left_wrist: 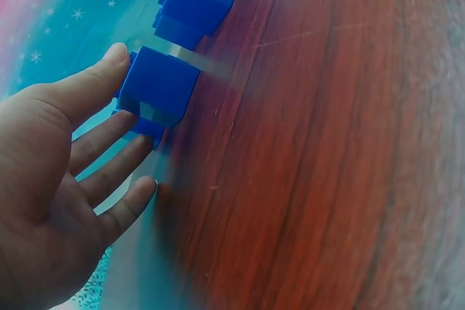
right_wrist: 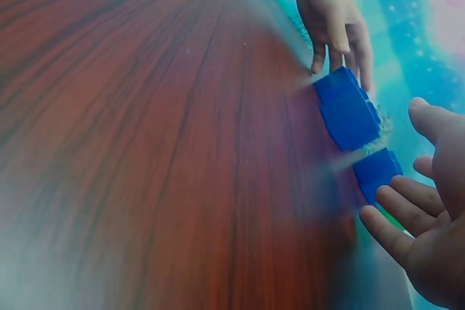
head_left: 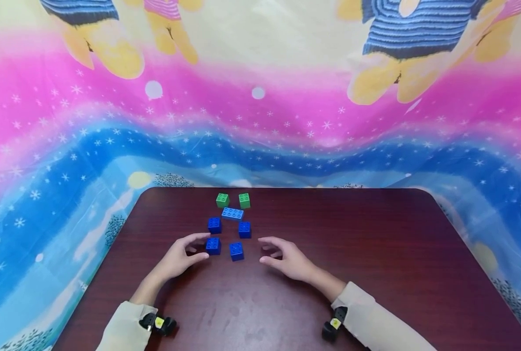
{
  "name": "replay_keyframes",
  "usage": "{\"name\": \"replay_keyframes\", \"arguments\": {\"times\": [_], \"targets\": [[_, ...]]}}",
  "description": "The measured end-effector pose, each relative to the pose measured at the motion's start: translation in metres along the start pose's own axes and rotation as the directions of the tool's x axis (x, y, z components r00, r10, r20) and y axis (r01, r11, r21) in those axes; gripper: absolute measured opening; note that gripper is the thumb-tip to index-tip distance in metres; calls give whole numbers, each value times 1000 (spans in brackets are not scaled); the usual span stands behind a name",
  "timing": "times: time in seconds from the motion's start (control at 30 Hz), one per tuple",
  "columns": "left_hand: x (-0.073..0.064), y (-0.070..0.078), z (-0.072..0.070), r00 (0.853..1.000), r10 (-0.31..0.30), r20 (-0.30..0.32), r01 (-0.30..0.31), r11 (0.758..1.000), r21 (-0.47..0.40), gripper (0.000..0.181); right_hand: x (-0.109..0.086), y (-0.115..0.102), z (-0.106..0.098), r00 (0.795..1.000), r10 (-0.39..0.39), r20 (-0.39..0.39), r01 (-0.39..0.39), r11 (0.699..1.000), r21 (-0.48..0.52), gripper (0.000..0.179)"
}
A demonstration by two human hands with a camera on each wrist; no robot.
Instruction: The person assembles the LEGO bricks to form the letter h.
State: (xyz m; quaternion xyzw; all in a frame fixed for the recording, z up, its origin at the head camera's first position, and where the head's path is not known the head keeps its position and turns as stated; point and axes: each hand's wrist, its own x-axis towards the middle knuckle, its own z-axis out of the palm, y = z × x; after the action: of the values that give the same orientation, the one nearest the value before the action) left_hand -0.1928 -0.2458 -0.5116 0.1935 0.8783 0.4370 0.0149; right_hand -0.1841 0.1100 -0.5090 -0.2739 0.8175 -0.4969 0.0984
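Several square dark blue toy bricks lie on the table in two rows. My left hand [head_left: 179, 258] is beside the front left blue brick [head_left: 213, 246], its thumb and fingers spread apart near the brick's left side. Whether the fingertips touch it, I cannot tell. To that brick's right sits the front right blue brick [head_left: 236, 251]. My right hand [head_left: 290, 261] hovers farther right with fingers loosely bent, apart from the bricks and holding nothing. In the left wrist view, a blue brick [left_wrist: 161, 85] shows close to the left hand's fingertips.
Behind are a rear left blue brick [head_left: 214, 225], a rear right blue brick [head_left: 244, 229], a longer light blue brick [head_left: 232, 213] and two green bricks, one left [head_left: 222, 200], one right [head_left: 244, 200]. The brown table [head_left: 374, 234] meets a patterned cloth [head_left: 286, 122] at its back edge.
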Motion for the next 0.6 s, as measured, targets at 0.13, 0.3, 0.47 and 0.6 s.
{"name": "replay_keyframes", "arguments": {"times": [0.13,0.3,0.47,0.6], "targets": [[2,1,3,1000,9,2,-9,1000,-14,51,10,0,12,1000,-30,-3,30,1000,-1,56],[3,2,4,1000,-10,8,10,1000,-21,46,20,-4,28,996,-85,-10,85,996,-39,58],[4,1,4,1000,-25,9,25,999,-23,43,29,-9,39,996,-88,-18,86,994,-68,63],[5,0,4,1000,-21,8,22,999,-29,40,35,-13,46,998,-67,-18,65,994,-93,64]]}}
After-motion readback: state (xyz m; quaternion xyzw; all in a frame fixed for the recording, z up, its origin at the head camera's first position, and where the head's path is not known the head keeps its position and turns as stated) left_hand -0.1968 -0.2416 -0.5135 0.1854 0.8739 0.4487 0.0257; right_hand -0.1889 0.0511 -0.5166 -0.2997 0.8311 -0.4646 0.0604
